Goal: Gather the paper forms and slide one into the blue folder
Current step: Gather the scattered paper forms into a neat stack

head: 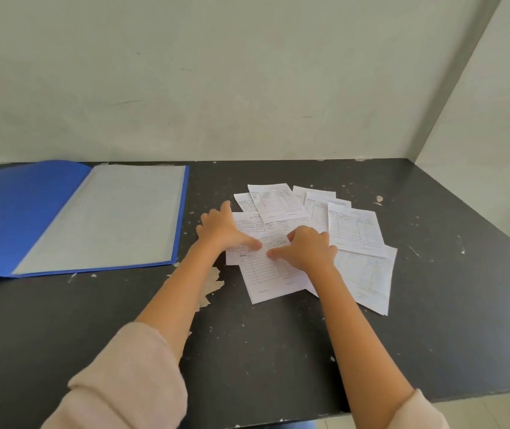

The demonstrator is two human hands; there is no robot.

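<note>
Several white paper forms [354, 226] with printed tables lie scattered and overlapping on the dark table, right of centre. The blue folder [21, 205] lies open flat at the left, with a clear grey pocket sheet [114, 212] on its right half. My left hand [222, 229] rests palm down on the left part of the pile, fingers spread, thumb on a form. My right hand [307, 247] lies beside it on the middle of the pile, fingers curled, thumb pressing the nearest form [266, 280]. Neither hand lifts a sheet.
The black table [278, 351] has chipped patches and pale flecks; a large chip [213, 284] lies by my left forearm. A pale wall stands behind and another at the right. The table's front edge runs along the lower right.
</note>
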